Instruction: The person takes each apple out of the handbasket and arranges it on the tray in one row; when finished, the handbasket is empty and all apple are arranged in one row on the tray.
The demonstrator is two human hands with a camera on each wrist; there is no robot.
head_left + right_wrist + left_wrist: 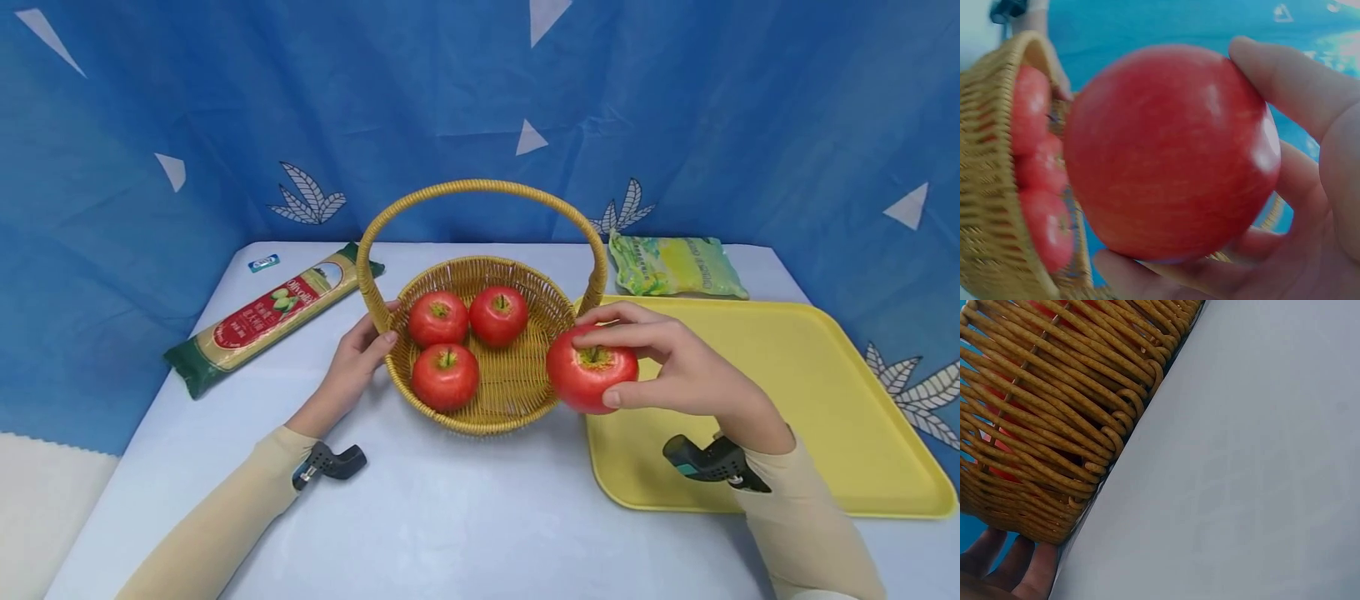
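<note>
A red apple (581, 379) is in my right hand (686, 367), which grips it with thumb and fingers at the basket's right rim. In the right wrist view this apple (1169, 153) fills the middle, the fingers spread around it. The wicker basket (487, 427) with a tall arched handle holds three red apples: one at back left (433, 321), one at back right (498, 327), one in front (444, 385). My left hand (354, 367) holds the basket's left side, thumb at the rim. In the left wrist view its fingertips (1038, 569) touch the woven wall.
A yellow tray (735, 375) lies on the right, partly under my right arm. Behind it rests a green-yellow packet (678, 267). At left lie a long pasta package (262, 321) and a small blue-green packet (264, 263). A blue curtain (450, 92) hangs behind the white table (450, 517).
</note>
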